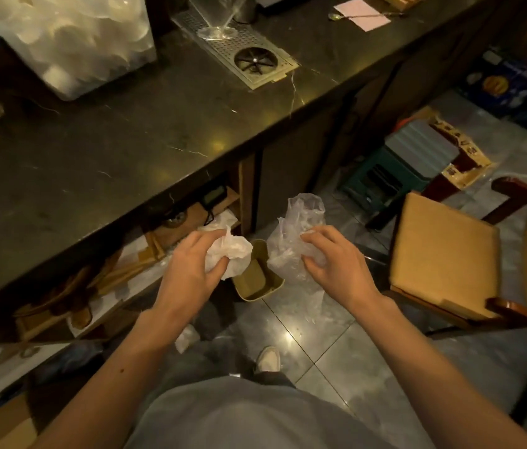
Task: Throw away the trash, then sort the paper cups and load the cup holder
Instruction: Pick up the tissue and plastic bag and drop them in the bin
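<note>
The left hand (191, 264) clenches a crumpled white paper napkin (231, 254), and the right hand (333, 260) grips a clear plastic bag (298, 228). Both hands hang above a small tan trash bin (257, 280) standing open on the tiled floor (320, 345), just beside the dark counter (110, 140). On the counter's far left sits a bag of paper cups (77, 37). A wooden chair (443, 254) stands to the right.

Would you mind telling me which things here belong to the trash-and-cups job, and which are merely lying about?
Part of the job:
- crumpled white paper in the left hand
- clear crinkled plastic bag in the right hand
- small olive-green bin on the floor
- clear plastic bag of white paper cups on the counter

Just lying about:
- wooden chair with tan cushion
- pink paper sheet
- metal drip tray
</note>
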The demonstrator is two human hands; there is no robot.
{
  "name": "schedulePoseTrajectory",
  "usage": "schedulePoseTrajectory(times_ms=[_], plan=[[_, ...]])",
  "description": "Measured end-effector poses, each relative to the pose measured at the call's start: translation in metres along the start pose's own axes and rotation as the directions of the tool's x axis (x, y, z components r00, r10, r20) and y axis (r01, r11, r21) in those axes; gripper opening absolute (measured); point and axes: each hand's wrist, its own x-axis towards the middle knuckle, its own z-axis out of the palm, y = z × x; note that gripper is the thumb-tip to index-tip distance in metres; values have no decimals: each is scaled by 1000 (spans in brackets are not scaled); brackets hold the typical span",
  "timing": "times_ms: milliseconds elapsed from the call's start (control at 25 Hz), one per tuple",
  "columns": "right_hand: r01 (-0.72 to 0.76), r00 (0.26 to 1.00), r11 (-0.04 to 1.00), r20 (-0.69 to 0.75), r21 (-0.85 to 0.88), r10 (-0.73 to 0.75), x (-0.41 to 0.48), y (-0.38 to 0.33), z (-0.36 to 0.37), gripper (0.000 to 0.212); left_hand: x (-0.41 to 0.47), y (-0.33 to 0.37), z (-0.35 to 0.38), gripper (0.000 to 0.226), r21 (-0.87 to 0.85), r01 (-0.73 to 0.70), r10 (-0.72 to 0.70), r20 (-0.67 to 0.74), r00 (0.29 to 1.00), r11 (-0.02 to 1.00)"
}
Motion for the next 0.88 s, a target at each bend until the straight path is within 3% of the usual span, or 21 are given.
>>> schedulePoseTrajectory(times_ms=[280, 480, 720, 880], plan=[[-126, 991, 992, 36, -15, 127, -38, 14, 8, 34, -13, -1, 12, 48, 14, -35, 35, 23, 999, 999], [-200, 975, 978, 84, -61, 204, -47, 6, 27, 37, -18, -21, 19, 42, -77, -15, 20, 63, 998, 997], [-224, 951, 970, 195, -92, 238, -45, 31, 57, 37, -15, -39, 56, 43, -79, 143, -133, 118, 984, 987], [-176, 929, 981, 316, -77, 192, -18, 78, 85, 38, 6, -46, 98, 42, -19, 306, -298, 178, 938, 952]])
